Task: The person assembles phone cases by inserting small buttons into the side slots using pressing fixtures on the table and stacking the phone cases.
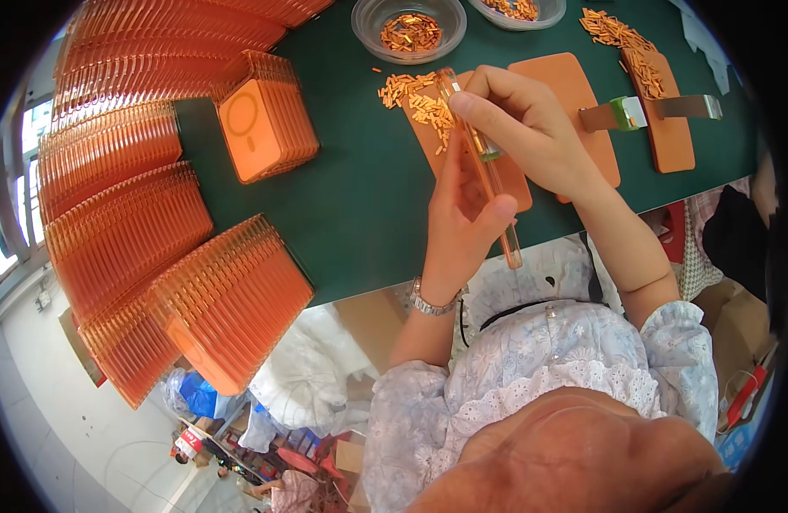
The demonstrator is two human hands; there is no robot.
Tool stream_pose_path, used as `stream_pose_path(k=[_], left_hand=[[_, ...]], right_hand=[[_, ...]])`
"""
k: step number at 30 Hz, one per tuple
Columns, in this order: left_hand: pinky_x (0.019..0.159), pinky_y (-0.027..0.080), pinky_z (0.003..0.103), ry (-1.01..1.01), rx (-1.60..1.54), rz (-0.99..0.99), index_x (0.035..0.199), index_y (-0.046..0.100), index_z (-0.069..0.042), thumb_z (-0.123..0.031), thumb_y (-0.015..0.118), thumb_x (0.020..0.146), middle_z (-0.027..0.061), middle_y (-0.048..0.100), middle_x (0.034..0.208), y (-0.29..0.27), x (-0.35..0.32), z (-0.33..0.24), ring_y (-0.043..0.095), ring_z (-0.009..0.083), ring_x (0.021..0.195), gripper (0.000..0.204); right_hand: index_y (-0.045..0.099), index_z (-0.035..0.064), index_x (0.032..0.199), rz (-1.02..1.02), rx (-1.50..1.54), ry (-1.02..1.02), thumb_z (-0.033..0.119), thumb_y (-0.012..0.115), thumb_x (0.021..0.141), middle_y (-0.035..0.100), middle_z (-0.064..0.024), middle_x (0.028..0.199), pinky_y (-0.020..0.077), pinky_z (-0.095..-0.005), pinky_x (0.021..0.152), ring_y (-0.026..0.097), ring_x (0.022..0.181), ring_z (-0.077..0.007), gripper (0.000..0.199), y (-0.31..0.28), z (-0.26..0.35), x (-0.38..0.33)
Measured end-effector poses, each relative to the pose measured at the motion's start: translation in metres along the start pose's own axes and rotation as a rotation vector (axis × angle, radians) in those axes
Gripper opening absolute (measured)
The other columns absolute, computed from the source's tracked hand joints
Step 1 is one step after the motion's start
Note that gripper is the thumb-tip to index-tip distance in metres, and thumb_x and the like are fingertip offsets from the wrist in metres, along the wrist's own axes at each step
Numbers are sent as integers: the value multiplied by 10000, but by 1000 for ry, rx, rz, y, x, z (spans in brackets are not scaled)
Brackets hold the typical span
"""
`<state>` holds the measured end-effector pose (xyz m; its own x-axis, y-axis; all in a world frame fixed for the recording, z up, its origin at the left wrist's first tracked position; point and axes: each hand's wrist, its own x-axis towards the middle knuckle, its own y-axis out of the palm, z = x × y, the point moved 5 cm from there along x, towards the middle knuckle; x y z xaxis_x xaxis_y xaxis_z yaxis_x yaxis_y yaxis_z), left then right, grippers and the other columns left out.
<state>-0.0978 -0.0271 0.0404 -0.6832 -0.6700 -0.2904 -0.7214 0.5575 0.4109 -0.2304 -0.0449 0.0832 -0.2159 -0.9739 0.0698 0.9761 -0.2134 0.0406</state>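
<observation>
The left hand (464,215) holds an orange case (490,178), seen from its narrow side, between thumb and fingers. This case is above the near edge of the table (360,197). The right hand (526,128) grips its far part. Small golden pieces (432,115) lie near; stacked cases (232,299) stand on the left.

hands (535,132): two | held case (492,181): one | clear bowls (368,36): two | orange boards (565,79): three | case rows (129,231): perhaps eight
</observation>
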Motion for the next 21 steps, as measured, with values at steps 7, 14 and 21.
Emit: stream_pose_path(k=[7,14,21], left_hand=[[721,554,270,-106,-71,13,1506,99,-42,-293,712,814,133,479,1282,2,-1,2,584,170,1006,958],[685,555,258,-107,-82,7,1507,92,-45,-311,686,830,115,492,1263,1,-2,0,579,154,989,939],[751,536,288,-26,59,-68,1494,135,-24,-272,672,842,108,503,1231,-1,-3,1,569,169,1013,881]], right_hand=[[522,37,789,-5,152,44,288,611,931,481,42,666,331,-198,513,420,613,-8,302,4,-8,3],[480,51,816,47,214,64,265,585,949,456,54,681,317,-193,504,395,606,-5,274,9,-13,4],[554,25,915,25,356,167,311,534,972,514,-9,818,433,-247,695,490,800,-69,292,-1,0,1]])
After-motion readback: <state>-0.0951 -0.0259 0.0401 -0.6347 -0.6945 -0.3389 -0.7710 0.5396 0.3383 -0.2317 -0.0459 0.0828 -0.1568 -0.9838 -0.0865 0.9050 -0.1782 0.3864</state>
